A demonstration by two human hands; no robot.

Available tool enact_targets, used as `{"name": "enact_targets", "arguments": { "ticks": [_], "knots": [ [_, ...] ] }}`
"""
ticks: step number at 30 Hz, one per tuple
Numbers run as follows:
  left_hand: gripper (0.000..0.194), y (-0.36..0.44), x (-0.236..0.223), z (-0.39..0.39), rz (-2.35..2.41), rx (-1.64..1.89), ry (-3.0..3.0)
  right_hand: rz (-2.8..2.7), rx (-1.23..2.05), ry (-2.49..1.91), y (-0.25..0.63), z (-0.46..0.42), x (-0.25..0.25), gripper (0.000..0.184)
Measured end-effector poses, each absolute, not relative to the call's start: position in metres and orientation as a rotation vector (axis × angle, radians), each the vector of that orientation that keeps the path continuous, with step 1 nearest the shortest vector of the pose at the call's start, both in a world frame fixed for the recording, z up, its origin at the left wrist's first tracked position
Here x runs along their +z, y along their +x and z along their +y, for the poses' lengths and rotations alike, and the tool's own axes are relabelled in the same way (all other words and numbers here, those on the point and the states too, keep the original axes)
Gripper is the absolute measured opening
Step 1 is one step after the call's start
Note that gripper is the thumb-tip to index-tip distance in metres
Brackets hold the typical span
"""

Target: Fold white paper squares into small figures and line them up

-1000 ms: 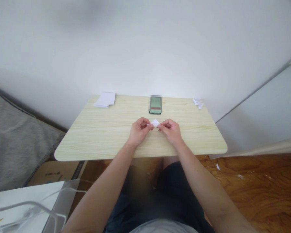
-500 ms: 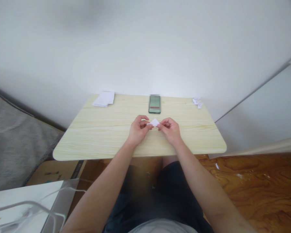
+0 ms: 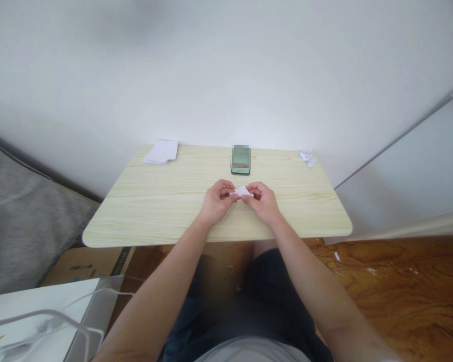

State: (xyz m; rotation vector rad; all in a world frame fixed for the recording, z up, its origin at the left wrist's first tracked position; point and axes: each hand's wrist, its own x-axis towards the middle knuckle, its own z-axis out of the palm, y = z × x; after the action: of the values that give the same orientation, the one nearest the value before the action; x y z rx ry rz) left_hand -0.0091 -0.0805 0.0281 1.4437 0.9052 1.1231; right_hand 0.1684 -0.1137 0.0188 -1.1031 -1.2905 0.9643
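A small folded piece of white paper (image 3: 243,190), its pointed tip facing the wall, is held between both hands just above the near-middle of the table. My left hand (image 3: 216,202) pinches its left side between thumb and fingers. From the other side, my right hand (image 3: 263,202) grips it, thumb on the near edge and fingers curled behind. The two thumbs almost meet. Beyond the hands lies a phone (image 3: 240,161) with its screen lit and blurred. Parts of the paper are covered by the fingertips.
A stack of white paper sheets (image 3: 161,152) lies at the table's (image 3: 136,211) back left. Crumpled white paper (image 3: 307,158) sits at the back right. A wall runs along the far edge. Lower left are a white surface (image 3: 30,306) with cables and a cardboard box (image 3: 81,265).
My right thumb has slid left along the paper's near edge, closer to the left thumb. More of the paper's right corner now shows. The left hand has barely moved.
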Motion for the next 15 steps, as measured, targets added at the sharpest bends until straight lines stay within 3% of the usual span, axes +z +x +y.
{"name": "enact_targets", "arguments": {
  "ticks": [15],
  "knots": [
    [0.019,-0.0098,0.0283,-0.0801,0.844,1.11,1.46,-1.225,0.982,-1.125,0.1716,-0.1085,0.0147,0.031]
  ]
}}
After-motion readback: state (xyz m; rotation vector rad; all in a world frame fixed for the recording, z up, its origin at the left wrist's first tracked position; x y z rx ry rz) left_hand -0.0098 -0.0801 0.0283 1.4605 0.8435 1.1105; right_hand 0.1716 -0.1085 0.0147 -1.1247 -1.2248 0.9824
